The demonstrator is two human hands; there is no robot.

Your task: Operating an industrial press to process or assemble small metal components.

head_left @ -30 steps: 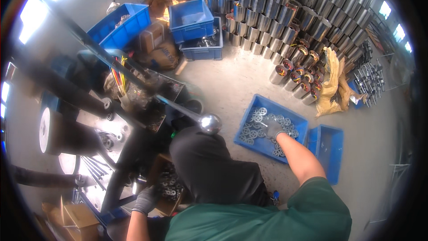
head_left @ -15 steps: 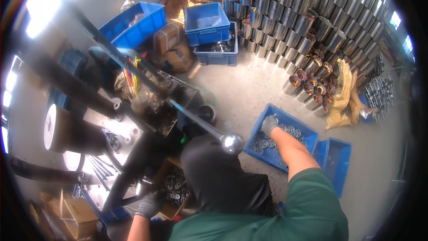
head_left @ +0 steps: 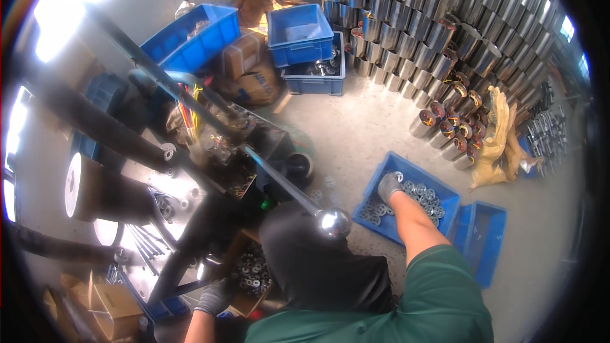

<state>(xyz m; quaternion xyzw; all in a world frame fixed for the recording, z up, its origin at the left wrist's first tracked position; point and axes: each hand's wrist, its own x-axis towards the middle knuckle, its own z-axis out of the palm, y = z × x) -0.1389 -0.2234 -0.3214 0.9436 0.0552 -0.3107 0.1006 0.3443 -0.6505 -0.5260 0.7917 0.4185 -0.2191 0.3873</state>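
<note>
My right hand (head_left: 389, 185), in a grey glove, is inside the blue bin (head_left: 409, 161) on the floor to the right. Its fingers are closed on a small round metal part (head_left: 399, 176) near the bin's far side. Several similar pale metal discs with holes (head_left: 424, 195) lie in the bin, mainly to the right of the hand. At lower left, my left hand (head_left: 215, 296), also gloved, is beside a cardboard box (head_left: 244, 308) of small metal rings. Its fingertips are dark and unclear. A press lever with a shiny ball end (head_left: 333, 222) extends over my knee.
Another blue bin (head_left: 488, 241) stands right of the first. Stacked metal cylinders (head_left: 419, 38) fill the back right, near brown wrapping (head_left: 495, 146) and metal shafts (head_left: 548, 130). Blue crates (head_left: 300, 47) stand at the back. The metal worktable (head_left: 143, 241) with rods is at left.
The view has shifted slightly, moving most things a little rightward. My right hand has drawn back a little within the bin, with the round part showing at its fingertips. My left hand stays beside the box.
</note>
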